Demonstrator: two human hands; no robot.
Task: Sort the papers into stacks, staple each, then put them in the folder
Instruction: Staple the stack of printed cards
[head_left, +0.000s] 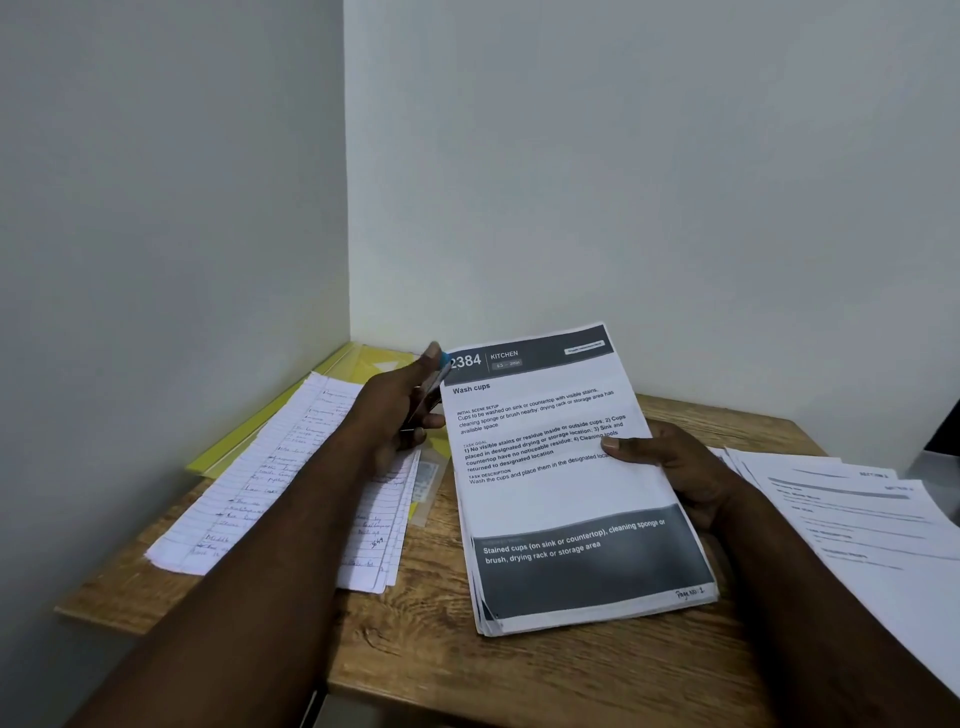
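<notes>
A stack of printed sheets (561, 493), its top page headed "Wash cups", is tilted up off the wooden table. My right hand (670, 467) grips its right edge, thumb on the top page. My left hand (400, 410) grips a blue and metal stapler (434, 387) at the stack's top left corner. A pile of handwritten lined pages (291, 483) lies to the left, partly under my left forearm. The yellow folder (270, 421) lies beneath that pile, against the corner of the walls.
More printed sheets (852, 514) are fanned out at the right of the wooden table (519, 670). A small clear packet (427, 480) lies between the lined pages and the held stack. Walls close the table's left and back sides.
</notes>
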